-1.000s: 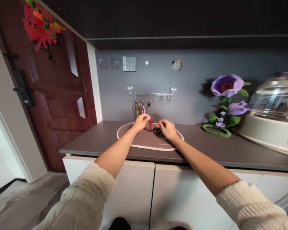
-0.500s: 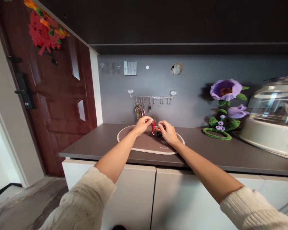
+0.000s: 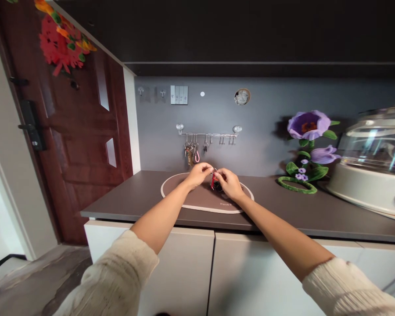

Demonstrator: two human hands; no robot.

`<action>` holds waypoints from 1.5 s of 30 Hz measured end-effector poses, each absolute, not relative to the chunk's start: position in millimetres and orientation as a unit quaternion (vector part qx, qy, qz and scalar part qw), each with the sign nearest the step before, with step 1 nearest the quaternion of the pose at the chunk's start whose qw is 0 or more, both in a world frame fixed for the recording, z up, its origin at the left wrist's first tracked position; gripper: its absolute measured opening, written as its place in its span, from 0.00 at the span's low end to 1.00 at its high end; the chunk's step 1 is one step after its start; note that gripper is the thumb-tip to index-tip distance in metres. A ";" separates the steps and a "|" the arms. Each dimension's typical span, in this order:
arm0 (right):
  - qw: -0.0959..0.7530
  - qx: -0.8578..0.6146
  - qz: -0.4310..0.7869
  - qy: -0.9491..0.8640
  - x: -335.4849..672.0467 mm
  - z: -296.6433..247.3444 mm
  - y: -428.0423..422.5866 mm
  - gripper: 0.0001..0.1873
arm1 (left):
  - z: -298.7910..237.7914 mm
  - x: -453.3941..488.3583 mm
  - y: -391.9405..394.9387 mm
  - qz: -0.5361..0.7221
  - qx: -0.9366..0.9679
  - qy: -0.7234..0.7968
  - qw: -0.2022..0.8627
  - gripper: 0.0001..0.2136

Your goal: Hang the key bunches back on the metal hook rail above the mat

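Both my hands meet above an oval brown mat (image 3: 184,199) on the dark countertop (image 3: 134,197). My left hand (image 3: 199,172) pinches the ring end of a small bunch of keys with a red fob (image 3: 213,181). My right hand (image 3: 228,183) is closed on the dark part of the same bunch, right beside the left. On the wall behind the hands, a chrome hook rail (image 3: 208,134) carries other keys (image 3: 191,151) at its left end.
A dark red door (image 3: 75,131) with a black handle stands at the left. Purple fabric flowers (image 3: 307,145) and a white appliance with a clear lid (image 3: 371,162) sit on the countertop at the right. White cabinet doors (image 3: 243,267) lie below.
My hands have come closer together and the red-fob keys now sit between them; the view has shifted slightly downward.
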State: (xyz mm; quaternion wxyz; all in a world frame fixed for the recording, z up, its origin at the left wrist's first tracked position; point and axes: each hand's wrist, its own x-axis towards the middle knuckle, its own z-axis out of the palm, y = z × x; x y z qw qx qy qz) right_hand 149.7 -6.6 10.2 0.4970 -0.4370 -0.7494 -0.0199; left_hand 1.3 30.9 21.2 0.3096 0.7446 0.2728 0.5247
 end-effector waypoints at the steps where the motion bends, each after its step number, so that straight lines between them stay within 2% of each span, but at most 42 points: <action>1: 0.503 -0.437 -0.014 -0.745 149.9 10.4 -6.6 0.13 | 21.5 1.4 29.8 0.524 0.745 0.273 0.309 0.08; 25: 0.560 -0.425 0.037 -0.711 149.2 20.8 4.7 0.13 | 15.3 3.0 39.6 0.578 0.701 0.268 0.321 0.12; 30: 0.590 -0.414 0.063 -0.690 149.4 36.6 15.7 0.12 | 9.1 2.4 51.7 0.593 0.673 0.356 0.262 0.12; 35: 0.617 -0.421 0.089 -0.659 148.7 60.5 34.9 0.10 | 8.6 1.3 50.9 0.555 0.667 0.460 0.188 0.12; 41: 0.651 -0.397 0.100 -0.640 144.6 81.7 71.4 0.07 | 10.9 2.9 45.7 0.529 0.676 0.488 0.159 0.12; 45: 0.662 -0.394 0.148 -0.620 135.1 90.0 89.9 0.06 | 12.3 3.0 43.5 0.512 0.678 0.508 0.140 0.13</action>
